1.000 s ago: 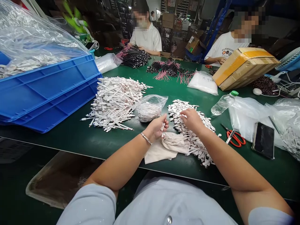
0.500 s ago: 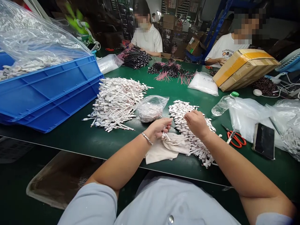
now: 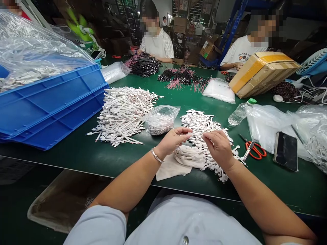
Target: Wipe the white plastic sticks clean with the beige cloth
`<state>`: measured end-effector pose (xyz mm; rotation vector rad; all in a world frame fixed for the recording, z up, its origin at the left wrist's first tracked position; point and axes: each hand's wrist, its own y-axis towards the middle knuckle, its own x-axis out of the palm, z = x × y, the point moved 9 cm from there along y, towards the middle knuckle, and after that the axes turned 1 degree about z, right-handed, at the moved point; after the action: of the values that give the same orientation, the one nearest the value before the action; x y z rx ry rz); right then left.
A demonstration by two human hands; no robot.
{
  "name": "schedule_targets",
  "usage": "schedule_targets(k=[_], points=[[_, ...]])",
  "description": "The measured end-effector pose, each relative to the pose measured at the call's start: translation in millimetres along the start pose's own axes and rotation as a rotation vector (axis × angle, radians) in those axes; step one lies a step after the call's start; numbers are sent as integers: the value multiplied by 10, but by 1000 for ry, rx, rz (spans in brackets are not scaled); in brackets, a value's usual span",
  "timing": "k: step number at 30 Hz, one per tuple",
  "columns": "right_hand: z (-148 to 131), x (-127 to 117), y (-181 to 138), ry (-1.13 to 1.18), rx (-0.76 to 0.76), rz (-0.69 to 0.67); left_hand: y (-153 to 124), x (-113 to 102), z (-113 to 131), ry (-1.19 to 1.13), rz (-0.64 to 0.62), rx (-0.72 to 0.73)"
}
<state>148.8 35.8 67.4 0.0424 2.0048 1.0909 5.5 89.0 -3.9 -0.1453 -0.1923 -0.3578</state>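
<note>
My left hand [image 3: 176, 139], a bracelet at its wrist, is closed in a pinch over the beige cloth [image 3: 190, 156]. Facing it, my right hand [image 3: 219, 147] also pinches with thumb and fingertips, above a heap of short white wire pieces [image 3: 196, 124]. A small gap separates the fingertips of both hands. Whatever lies in either pinch is too small to make out. Just behind my left hand sits a clear plastic bag [image 3: 163, 120] with wire pieces inside. A larger pile of white wire pieces [image 3: 125, 114] lies to the left.
Stacked blue crates [image 3: 51, 102] stand at the left. On the right are red-handled scissors [image 3: 258, 151], a phone [image 3: 286, 151], a water bottle [image 3: 240, 114] and plastic bags. A cardboard box [image 3: 263, 75] and black wire bundles [image 3: 145, 64] are farther back, near two seated people.
My right hand has lowered slightly. My left hand's fingers have straightened toward it, and the white strands seen below the left hand no longer show. The whole view has shifted a little.
</note>
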Motion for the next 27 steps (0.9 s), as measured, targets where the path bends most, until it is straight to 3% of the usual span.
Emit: schedule_targets(k=[12, 17, 21, 27], points=[[211, 378, -146, 384, 476, -259, 49, 31, -193, -272, 15, -203], [171, 582, -192, 582, 665, -354, 62, -7, -240, -375, 126, -205], [-27, 800, -167, 600, 622, -464, 69, -74, -302, -456, 255, -184], [-149, 911, -136, 272, 483, -559, 79, -154, -277, -606, 290, -183]])
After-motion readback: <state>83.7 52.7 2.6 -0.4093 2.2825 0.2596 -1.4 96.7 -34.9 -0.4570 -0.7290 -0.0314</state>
